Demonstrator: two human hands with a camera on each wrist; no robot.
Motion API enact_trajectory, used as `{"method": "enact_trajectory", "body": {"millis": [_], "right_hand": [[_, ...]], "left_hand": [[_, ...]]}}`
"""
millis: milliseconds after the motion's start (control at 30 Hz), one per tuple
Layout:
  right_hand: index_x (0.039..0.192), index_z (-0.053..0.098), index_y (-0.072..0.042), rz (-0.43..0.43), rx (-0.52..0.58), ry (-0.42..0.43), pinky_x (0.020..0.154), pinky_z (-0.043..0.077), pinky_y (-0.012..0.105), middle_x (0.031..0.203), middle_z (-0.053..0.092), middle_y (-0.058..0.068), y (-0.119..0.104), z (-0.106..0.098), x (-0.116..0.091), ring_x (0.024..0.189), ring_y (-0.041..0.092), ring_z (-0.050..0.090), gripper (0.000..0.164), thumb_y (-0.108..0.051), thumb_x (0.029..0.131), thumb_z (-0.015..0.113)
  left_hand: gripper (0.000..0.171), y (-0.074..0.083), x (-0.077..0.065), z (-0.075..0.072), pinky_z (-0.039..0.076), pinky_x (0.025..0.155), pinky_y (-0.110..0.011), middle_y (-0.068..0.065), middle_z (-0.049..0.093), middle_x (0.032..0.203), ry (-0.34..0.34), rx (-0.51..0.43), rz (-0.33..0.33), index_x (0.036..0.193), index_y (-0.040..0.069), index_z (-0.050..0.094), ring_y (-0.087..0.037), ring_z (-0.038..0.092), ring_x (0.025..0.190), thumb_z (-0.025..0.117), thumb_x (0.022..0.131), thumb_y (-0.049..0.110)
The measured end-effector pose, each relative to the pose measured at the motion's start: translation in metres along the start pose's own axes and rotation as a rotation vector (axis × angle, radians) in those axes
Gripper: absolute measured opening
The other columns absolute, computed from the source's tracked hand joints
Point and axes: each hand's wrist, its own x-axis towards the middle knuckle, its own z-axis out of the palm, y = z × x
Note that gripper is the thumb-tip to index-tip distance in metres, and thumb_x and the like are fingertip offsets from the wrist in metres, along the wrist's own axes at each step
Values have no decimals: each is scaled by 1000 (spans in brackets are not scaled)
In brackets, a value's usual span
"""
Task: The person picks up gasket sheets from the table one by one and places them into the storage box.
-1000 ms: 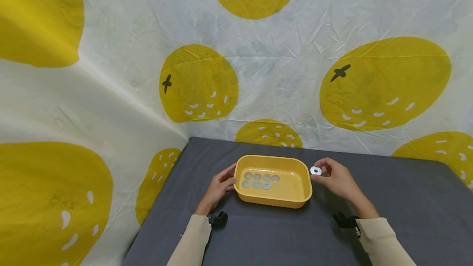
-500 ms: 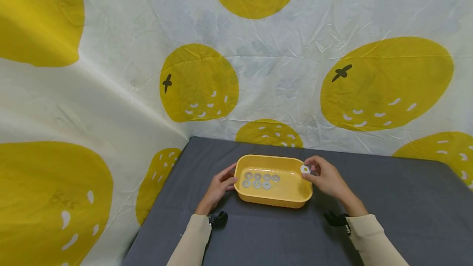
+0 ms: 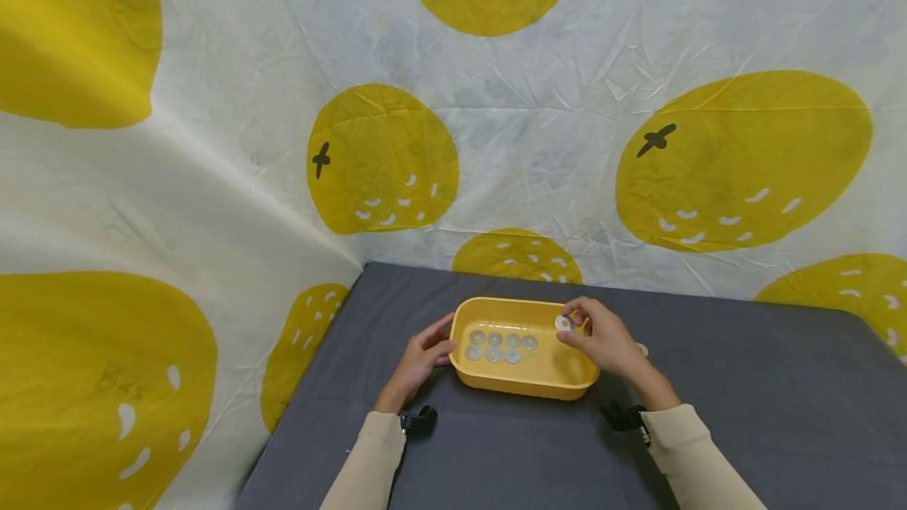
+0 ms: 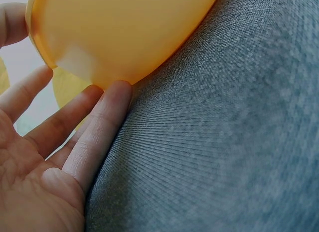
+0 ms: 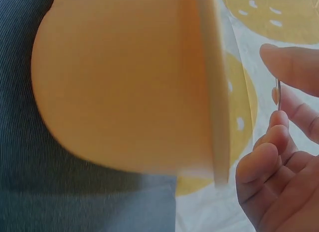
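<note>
My right hand (image 3: 605,343) pinches a flat metal washer (image 3: 564,323) between thumb and fingertips, above the right part of a yellow plastic tub (image 3: 524,386). Edge-on, that washer (image 5: 279,95) is a thin line in the right wrist view. Several grey washers (image 3: 494,353) lie flat in two rows on the tub's floor, toward its left. My left hand (image 3: 416,360) touches the tub's left end, thumb at the rim. Its fingers (image 4: 97,132) are fairly straight, with tips against the outer wall in the left wrist view.
Dark grey cloth (image 3: 496,455) covers the table under the tub. Another pale round piece (image 3: 642,349) shows partly behind my right wrist. A white curtain (image 3: 524,164) with yellow fruit prints hangs behind and along the left.
My right hand has moved left with its washer, from beside the tub's right end to over its inside. The left hand and tub have stayed in place. A pale round piece now shows behind the right wrist.
</note>
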Motion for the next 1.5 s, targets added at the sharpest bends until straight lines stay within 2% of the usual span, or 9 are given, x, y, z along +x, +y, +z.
{"method": "enact_trajectory", "body": {"millis": [233,400,567,833,1233,1500], "right_hand": [[111,63,-8,-16,14,-15,69,41,28,95,54,12,-8,13,4,78,20,47,26,-15,91,77],[110,64,-9,-48,17,-30,67,41,28,93,56,12,-14,24,7,75,18,46,25,-14,90,78],[108,66,-7,-86,29,-44,65,40,27,90,57,12,-20,36,11,74,17,45,25,-11,88,79],[108,68,-7,-93,43,-122,64,40,27,90,57,11,-27,52,17,69,18,46,26,-9,86,81],[104,69,-10,-110,66,-212,65,42,26,88,57,9,-32,77,27,70,17,47,26,-9,83,85],[101,70,-12,-125,36,-265,64,43,25,85,60,5,-34,91,34,70,14,49,24,-12,83,85]], "left_hand": [[57,-2,1,-1,61,90,-34,-21,61,139,6,-9,-6,155,25,47,-28,67,117,66,101,22],[57,-2,1,-1,61,90,-33,-20,61,139,-2,-6,9,156,24,45,-22,68,114,63,103,21],[56,-2,1,-1,61,90,-33,-17,62,139,-3,-4,7,155,28,47,-20,68,113,63,102,21],[56,-1,2,-1,61,89,-33,-16,62,139,5,-7,-9,154,31,48,-19,69,112,65,101,21],[55,-1,3,-1,61,89,-34,-15,63,137,12,-14,-12,152,33,50,-22,68,113,66,100,22],[56,-2,3,-1,61,89,-33,-18,61,139,14,-7,-9,154,27,49,-27,67,118,65,101,21]]}}
